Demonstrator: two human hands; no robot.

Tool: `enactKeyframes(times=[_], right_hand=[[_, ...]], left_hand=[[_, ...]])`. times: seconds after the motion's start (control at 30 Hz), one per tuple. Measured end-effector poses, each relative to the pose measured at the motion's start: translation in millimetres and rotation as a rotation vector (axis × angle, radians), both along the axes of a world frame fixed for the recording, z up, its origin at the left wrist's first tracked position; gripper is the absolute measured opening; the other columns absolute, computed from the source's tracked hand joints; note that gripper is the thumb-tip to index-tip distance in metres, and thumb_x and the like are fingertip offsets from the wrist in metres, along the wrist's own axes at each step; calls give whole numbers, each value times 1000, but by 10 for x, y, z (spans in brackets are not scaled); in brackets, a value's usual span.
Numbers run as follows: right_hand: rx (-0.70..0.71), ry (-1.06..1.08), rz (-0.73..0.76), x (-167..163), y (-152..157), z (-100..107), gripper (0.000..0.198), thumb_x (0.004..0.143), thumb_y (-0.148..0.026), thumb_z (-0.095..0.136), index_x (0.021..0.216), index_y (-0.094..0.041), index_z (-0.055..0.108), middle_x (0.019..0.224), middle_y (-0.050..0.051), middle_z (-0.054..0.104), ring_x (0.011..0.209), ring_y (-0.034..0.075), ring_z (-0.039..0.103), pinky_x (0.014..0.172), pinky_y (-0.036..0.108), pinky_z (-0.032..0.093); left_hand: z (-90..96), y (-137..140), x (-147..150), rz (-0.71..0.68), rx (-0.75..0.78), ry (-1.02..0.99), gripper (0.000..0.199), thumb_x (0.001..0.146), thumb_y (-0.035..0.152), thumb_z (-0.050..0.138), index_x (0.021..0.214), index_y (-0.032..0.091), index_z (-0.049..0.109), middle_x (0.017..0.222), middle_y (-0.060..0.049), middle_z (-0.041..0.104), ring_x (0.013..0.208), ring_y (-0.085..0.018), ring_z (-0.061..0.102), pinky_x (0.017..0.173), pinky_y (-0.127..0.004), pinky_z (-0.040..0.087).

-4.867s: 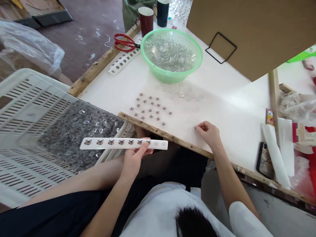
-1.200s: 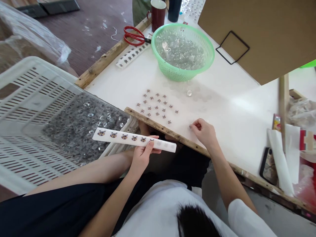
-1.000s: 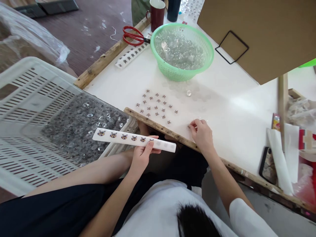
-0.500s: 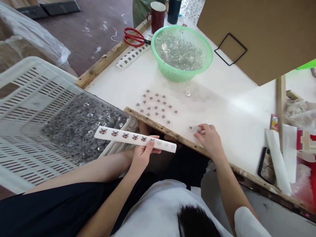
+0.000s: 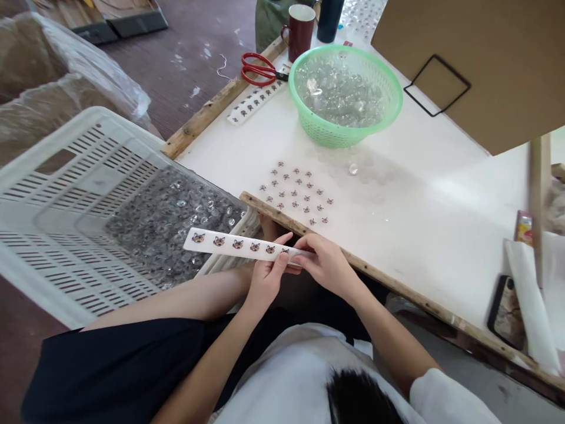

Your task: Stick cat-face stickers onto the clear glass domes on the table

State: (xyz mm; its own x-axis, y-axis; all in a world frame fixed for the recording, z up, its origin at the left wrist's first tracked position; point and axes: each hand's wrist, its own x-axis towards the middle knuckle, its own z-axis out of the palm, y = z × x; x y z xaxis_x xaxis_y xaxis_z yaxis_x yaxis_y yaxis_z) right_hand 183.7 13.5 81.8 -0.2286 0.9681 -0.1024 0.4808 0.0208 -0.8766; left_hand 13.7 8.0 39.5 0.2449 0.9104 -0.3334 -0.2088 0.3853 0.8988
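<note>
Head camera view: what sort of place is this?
Probably a handicraft workshop: a white slotted plastic crate and a round green plastic basket hold many glassy pieces, and small cat-face pieces dot a white wood-edged table.

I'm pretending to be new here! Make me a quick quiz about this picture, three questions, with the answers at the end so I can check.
1. True or false: the left hand and the right hand both touch the strip.

2. Pick one. What colour is the bowl?
A. Purple
B. Green
C. Black

3. Short answer: which is nearer the bowl, the scissors or the phone?

Key
1. True
2. B
3. The scissors
</note>
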Motion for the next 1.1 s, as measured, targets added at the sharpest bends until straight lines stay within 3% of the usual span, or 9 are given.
enactKeyframes(times=[0.2, 0.3, 0.63, 0.77, 0.9, 1.1], right_hand=[[-138, 74, 11, 175, 18, 30, 9, 86, -26, 61, 93, -21, 62, 82, -1, 66, 71, 13, 59, 64, 24, 45], [-67, 52, 2, 173, 14, 72, 9, 86, -24, 60, 94, -22, 63, 87, 0, 67, 77, 14, 60, 69, 26, 46], [161, -11, -139, 35, -62, 85, 7, 87, -21, 56, 83, -22, 61, 92, 5, 61, 85, 17, 59, 74, 28, 48], [96, 111, -336, 419, 64, 81, 12, 86, -33, 60, 82, -22, 59, 82, 3, 62, 75, 15, 59, 67, 27, 50], [13, -33, -545, 1001, 283, -60, 24, 80, -43, 65, 81, -20, 59, 71, 2, 62, 63, 14, 55, 60, 28, 47], [-116, -239, -540, 1345, 415, -241, 26, 76, -45, 65, 77, -19, 63, 67, 2, 64, 62, 15, 57, 58, 29, 44]], left_hand=[[44, 48, -100, 133, -66, -61, 41, 84, 43, 66, 117, 19, 66, 88, -5, 73, 77, -20, 70, 70, -33, 61], [47, 50, -94, 148, -78, -6, 34, 83, 41, 68, 107, 17, 71, 89, -6, 74, 82, -23, 72, 74, -35, 61], [63, 41, -49, 137, -17, 75, 35, 81, 41, 71, 105, 16, 72, 93, -7, 75, 82, -25, 73, 74, -36, 62], [45, 47, -36, 151, -42, 67, 36, 79, 42, 72, 103, 15, 73, 90, -7, 76, 80, -24, 73, 73, -35, 63], [87, 60, -13, 147, -65, 54, 35, 78, 43, 73, 100, 15, 74, 84, -6, 75, 77, -23, 72, 72, -36, 63], [146, 94, 8, 169, -50, 84, 34, 76, 42, 75, 96, 15, 75, 85, -6, 75, 74, -22, 71, 67, -32, 63]])
